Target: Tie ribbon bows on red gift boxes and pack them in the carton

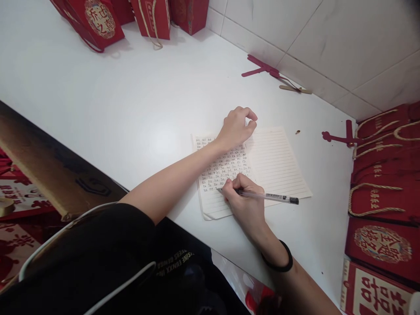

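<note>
A lined notebook (278,166) lies open on the white table, its left page filled with rows of small handwritten entries and its right page blank. My right hand (247,201) grips a clear-barrelled pen (275,197) with a black end. The pen's tip touches the left page at the lowest written row. Across the top of that page rests my left hand (236,127), its fingers curled in and the thumb and forefinger close together, with nothing seen between them. My left hand and wrist cover some of the writing. A black band (288,258) circles my right wrist.
Red gift bags (151,19) with rope handles stand at the table's far edge; more red bags (377,188) line the right side. Dark red knotted strips (262,68) lie by the tiled wall (262,26). A cardboard box (62,175) sits below the left edge.
</note>
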{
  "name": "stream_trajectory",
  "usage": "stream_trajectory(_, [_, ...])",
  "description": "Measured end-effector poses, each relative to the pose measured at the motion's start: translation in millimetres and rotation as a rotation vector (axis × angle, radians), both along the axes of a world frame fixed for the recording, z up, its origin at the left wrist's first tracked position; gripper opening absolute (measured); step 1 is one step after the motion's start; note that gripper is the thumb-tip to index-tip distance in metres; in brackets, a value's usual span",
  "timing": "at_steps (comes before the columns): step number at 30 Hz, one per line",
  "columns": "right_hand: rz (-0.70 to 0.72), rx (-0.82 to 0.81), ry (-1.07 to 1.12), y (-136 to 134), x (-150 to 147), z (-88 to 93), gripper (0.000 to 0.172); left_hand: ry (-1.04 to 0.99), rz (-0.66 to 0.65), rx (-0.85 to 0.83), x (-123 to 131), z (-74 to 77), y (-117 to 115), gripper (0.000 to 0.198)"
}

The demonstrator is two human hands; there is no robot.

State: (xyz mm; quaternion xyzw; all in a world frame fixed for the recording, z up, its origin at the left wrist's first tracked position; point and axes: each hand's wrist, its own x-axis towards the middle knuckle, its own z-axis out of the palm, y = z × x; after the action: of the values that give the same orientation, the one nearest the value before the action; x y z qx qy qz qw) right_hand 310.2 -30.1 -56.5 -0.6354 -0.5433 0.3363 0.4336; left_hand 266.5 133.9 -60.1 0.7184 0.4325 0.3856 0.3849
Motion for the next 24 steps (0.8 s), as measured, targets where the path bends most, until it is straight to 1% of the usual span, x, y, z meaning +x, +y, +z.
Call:
stream_trajectory(6, [-0.019,0.014,-0.009,-0.7,-0.3,0.4,0.036,-0.018,-0.005,0.008,-0.2,-0.4,-0.5,0.014])
stream_trajectory(14, [-0.013,0.034,0.014,-0.1,-0.3,0.4,0.036,0.025,0.012,0.025,0.6,-0.7,-0.1,0.013])
stream_trajectory(19, [-0.017,0.039,0.009,-2.1,-1.8,2.0,0.037,0.032,0.011,0.007,0.1,1.2,-1.7,0.013])
stream_trajectory(21, [-0.025,0.019,0.045,-2.8,-1.1,2.9,0.037,0.033,0.014,0.000,0.0,1.7,-1.8,0.013])
stream_trajectory(24, [-0.082,0.016,0.218,-0.1,5.4,3.6,0.036,0.044,0.016,-0.007,-0.2,1.2,0.0,0.013])
